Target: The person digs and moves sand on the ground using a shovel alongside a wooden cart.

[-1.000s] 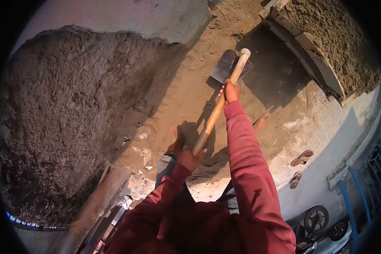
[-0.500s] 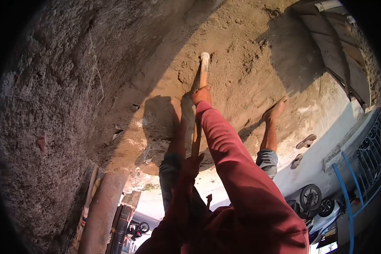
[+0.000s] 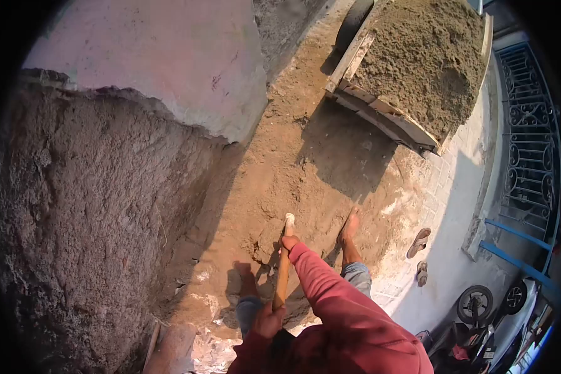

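Observation:
My right hand is wrapped round the upper wooden handle of a hoe, just below its pale head end. Lower on the handle, near my body, my left hand grips it too. The hoe's head end meets loose brown soil, and its blade cannot be made out. My bare right foot stands on the soil to the right of the hoe. The left foot is in shade on the other side.
A cart heaped with sand stands ahead on the right. A rough wall rises on the left. Sandals lie on pale paving. Farther right are a motorcycle, blue bars and a metal railing.
My view has tilted up, bringing the sand-filled cart into sight. The hoe's head has come back closer to my feet. Both hands remain on the handle.

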The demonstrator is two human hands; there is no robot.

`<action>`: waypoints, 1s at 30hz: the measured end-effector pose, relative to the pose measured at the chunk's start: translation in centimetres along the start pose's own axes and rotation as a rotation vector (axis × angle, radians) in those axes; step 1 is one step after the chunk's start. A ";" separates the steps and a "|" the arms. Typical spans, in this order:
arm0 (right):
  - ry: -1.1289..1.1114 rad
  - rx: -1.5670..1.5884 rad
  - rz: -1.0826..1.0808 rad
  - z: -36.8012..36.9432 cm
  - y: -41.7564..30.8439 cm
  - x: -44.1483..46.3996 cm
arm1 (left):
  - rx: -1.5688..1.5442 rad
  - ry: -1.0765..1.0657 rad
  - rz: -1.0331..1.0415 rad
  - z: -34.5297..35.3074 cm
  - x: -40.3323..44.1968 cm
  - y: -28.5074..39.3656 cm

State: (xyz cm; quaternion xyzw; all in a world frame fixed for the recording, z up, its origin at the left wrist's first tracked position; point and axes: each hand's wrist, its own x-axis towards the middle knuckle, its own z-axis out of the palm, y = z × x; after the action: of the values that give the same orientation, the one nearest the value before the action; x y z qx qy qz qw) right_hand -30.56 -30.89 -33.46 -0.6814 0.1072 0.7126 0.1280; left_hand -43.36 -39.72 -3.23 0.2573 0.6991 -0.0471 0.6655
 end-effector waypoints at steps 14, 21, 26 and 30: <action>0.003 0.784 -0.501 -25.6 -19.9 -10.0 | 0.332 -0.192 0.561 13.6 -25.9 40.9; -0.394 1.244 -0.505 -36.9 -43.8 -44.9 | 0.485 -0.222 1.205 17.7 -34.2 64.7; -0.665 1.103 -0.894 -42.7 -63.5 -52.1 | 0.451 -0.214 1.531 17.7 -39.9 79.2; -0.609 1.187 -1.141 -41.1 -74.1 -64.7 | 0.574 -0.240 1.672 13.2 -38.4 87.0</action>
State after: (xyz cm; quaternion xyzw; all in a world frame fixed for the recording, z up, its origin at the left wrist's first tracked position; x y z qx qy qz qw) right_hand 35.06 23.28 30.74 -0.2324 0.0644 0.5174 0.8210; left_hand 4.70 18.59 56.07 0.8333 0.1700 0.2536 0.4609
